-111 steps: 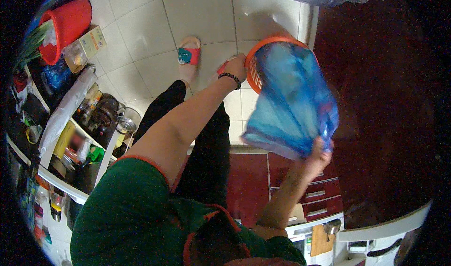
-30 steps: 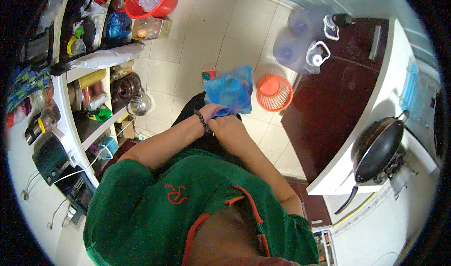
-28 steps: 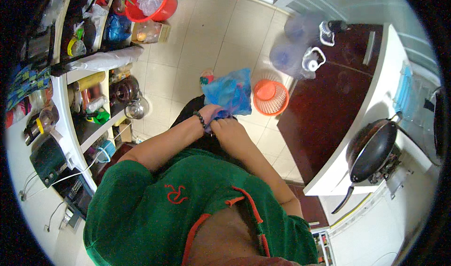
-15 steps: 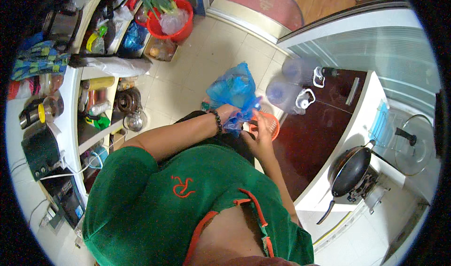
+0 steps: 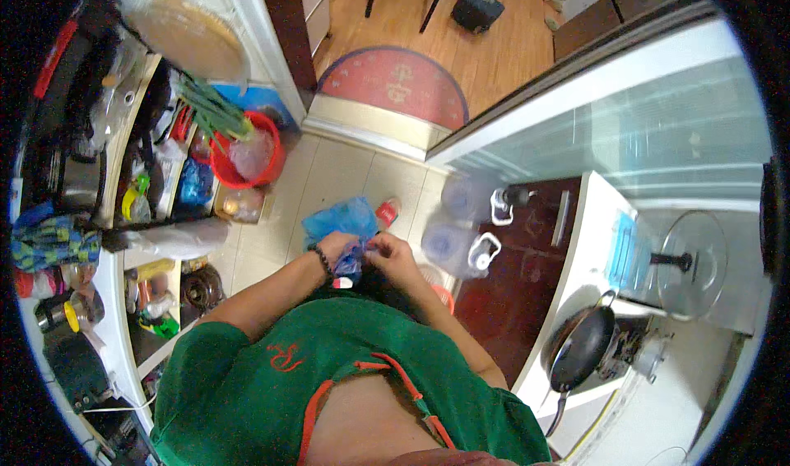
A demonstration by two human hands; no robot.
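Note:
A blue plastic bag [image 5: 339, 216] hangs in front of me, its body above the tiled floor. My left hand [image 5: 337, 247], with a dark bead bracelet at the wrist, is closed round the bag's gathered neck. On the other side my right hand [image 5: 390, 254] pinches the bunched plastic of the same bag. What the bag contains cannot be made out. Beside my right forearm, an orange plastic basket [image 5: 443, 295] stands low down, partly hidden by the arm.
On the left, shelves hold jars and a glass pot [image 5: 204, 292]. A red bucket [image 5: 270, 155] with green onions stands beyond them. Large clear bottles [image 5: 448, 248] stand by the dark cabinet [image 5: 514, 301]. A black wok [image 5: 583, 349] sits on the stove at the right. A red mat [image 5: 395, 88] lies at the doorway.
My view has swung forward, bringing in more of the doorway and room beyond. Both hands keep hold of the bag and have moved away from the orange basket. A red-and-white slipper now shows.

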